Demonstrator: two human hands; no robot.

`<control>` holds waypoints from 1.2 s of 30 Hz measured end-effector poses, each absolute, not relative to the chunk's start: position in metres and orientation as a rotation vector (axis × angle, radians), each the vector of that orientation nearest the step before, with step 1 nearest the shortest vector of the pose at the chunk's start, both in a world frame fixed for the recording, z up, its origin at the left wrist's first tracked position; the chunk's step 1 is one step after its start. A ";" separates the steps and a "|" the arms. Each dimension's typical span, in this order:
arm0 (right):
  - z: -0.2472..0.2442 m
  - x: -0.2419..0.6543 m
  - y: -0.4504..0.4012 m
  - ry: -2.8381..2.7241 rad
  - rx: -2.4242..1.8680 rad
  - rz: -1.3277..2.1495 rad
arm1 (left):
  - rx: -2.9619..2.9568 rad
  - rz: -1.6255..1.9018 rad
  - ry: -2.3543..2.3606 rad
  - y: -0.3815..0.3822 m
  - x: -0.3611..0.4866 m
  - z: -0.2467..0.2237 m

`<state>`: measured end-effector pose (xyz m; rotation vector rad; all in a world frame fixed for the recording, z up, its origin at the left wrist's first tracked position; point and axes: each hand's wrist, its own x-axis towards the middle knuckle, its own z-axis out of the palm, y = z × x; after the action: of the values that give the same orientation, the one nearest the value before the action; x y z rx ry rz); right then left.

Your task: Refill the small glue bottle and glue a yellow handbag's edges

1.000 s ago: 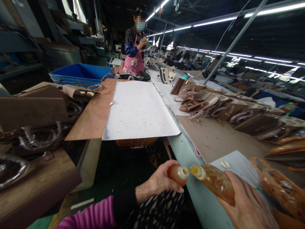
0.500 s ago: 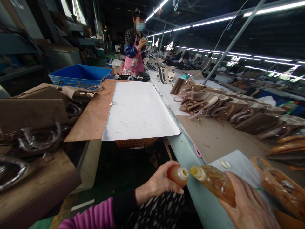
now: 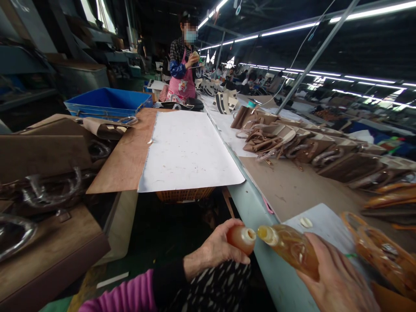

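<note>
My left hand [image 3: 219, 247] is wrapped round a small open bottle [image 3: 242, 239] with orange contents, its mouth facing up and right. On the right, my right hand [image 3: 334, 273] grips a larger clear bottle [image 3: 294, 250] of amber liquid, tilted with its open neck toward the small bottle's mouth. A narrow gap shows between the two necks. Both bottles are near the edge of the pale green table [image 3: 248, 206]. A round white cap [image 3: 306, 222] lies on a white sheet [image 3: 320, 216] beyond the larger bottle.
A white board [image 3: 191, 151] lies ahead on a wooden board [image 3: 120, 167]. Brown bags [image 3: 279, 138] line the right table; more bags [image 3: 45, 151] are stacked left. A blue bin [image 3: 107, 102] stands behind. Across the board, a person in a pink apron [image 3: 182, 86] holds something small.
The view has shifted very slightly. Both hands keep their holds, and the bottles stay almost in the same place, neck to neck.
</note>
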<state>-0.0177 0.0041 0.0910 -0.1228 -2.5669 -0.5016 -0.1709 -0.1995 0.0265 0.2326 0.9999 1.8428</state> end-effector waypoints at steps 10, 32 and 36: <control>0.091 -0.016 0.003 -2.606 -0.170 -0.454 | 0.238 1.823 1.005 -0.198 -0.171 0.024; 0.088 -0.013 0.007 -2.601 -0.167 -0.463 | 0.267 1.814 1.009 -0.195 -0.170 0.027; 0.089 -0.014 0.006 -2.596 -0.151 -0.472 | 0.266 1.820 0.995 -0.195 -0.169 0.026</control>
<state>-0.0139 0.0057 0.0894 -0.1514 -2.5965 -0.4722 -0.1692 -0.1949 0.0259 0.2659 0.9949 1.8202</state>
